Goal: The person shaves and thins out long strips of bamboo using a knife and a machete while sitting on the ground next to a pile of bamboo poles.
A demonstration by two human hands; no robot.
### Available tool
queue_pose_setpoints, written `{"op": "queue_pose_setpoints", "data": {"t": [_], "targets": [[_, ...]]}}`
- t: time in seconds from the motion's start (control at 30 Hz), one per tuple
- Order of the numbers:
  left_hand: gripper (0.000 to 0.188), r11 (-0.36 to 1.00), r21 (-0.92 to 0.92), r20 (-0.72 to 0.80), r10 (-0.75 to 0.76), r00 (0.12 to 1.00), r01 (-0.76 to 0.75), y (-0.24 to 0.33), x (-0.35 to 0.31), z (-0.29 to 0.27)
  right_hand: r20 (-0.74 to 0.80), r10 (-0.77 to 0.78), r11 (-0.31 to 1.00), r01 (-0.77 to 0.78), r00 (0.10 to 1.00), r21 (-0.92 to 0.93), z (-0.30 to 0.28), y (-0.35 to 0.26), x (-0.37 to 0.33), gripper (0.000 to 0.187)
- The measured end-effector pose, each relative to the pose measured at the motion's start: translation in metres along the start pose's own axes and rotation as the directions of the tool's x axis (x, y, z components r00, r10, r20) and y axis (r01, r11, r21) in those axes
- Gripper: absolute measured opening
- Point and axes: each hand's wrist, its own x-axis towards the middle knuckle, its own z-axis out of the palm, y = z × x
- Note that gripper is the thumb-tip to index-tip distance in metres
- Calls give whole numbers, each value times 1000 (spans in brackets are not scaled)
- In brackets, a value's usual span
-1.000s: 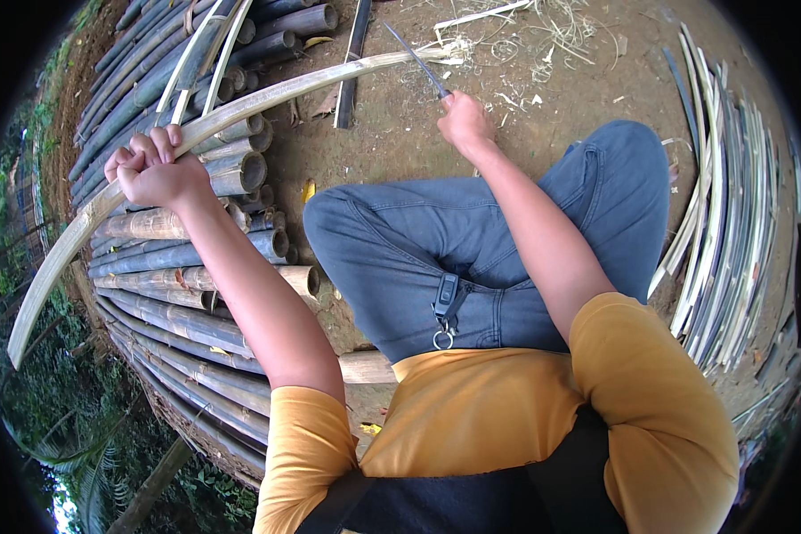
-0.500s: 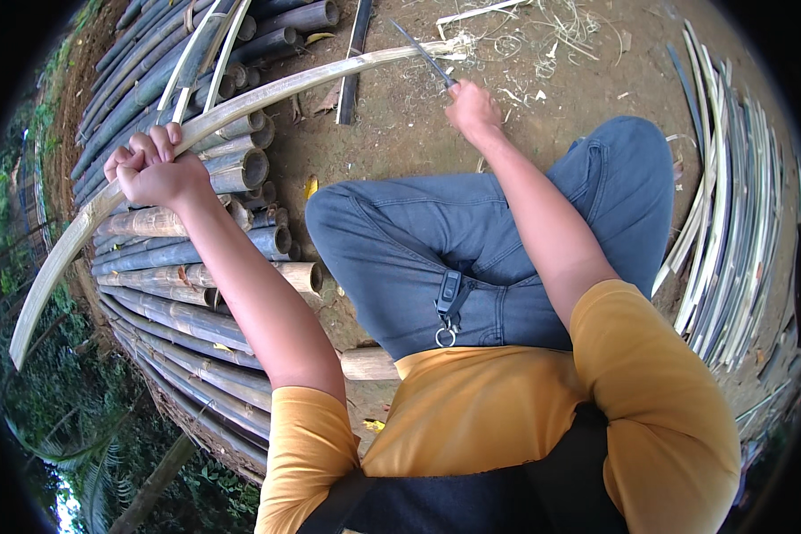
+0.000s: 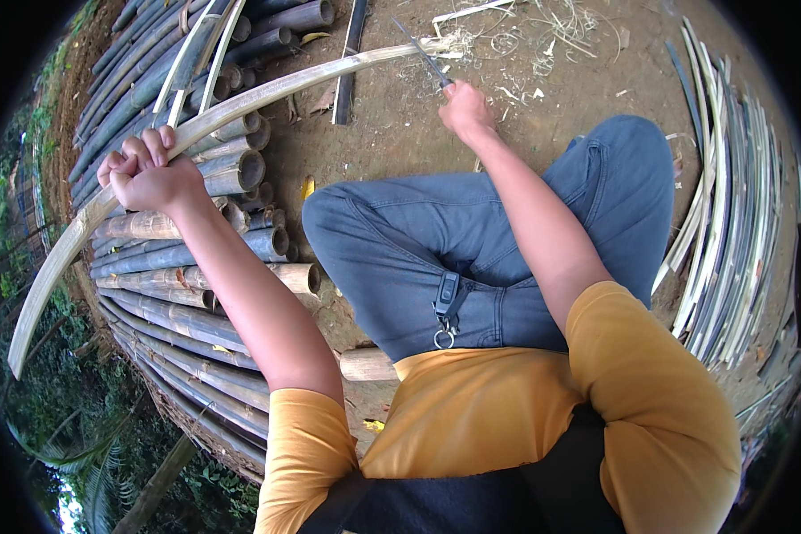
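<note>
since a second ago my right hand [image 3: 465, 109] has pushed the knife [image 3: 423, 55] further up toward the bamboo strip's [image 3: 267, 92] frayed far end, fist wrapped around the handle. my left hand [image 3: 145, 171] grips the strip tight above the stacked bamboo poles [image 3: 187, 294].

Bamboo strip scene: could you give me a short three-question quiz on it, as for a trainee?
1. True or false: the left hand grips the bamboo strip.
2. What does the right hand hold? A) knife B) hammer C) rope
3. Fill in: the stacked bamboo poles lie on the person's ____ side.

Key: 1 true. 2 A, the knife, its blade at the strip's far end. 3 left.
</note>
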Motion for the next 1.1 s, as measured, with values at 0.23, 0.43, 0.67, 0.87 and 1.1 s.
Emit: {"op": "queue_pose_setpoints", "data": {"t": [0.23,0.43,0.67,0.87,1.1], "targets": [[16,1000,-3,13,-9,1000,9,2,-2,0,55,53,997,-55,997,48,0,12,-4,24],[16,999,-32,34,-10,999,11,0,2,-2,52,79,993,-83,996,81,1,18,14,24],[18,1000,-16,17,-2,1000,2,0,-1,0,38,127,987,-130,991,90,2,29,18,26],[17,1000,2,-30,6,1000,-6,0,-2,1,50,109,991,-113,993,73,3,30,18,27],[18,1000,-3,-1,10,1000,-10,2,-6,-1,25,92,993,-94,995,74,11,25,8,27]]}}
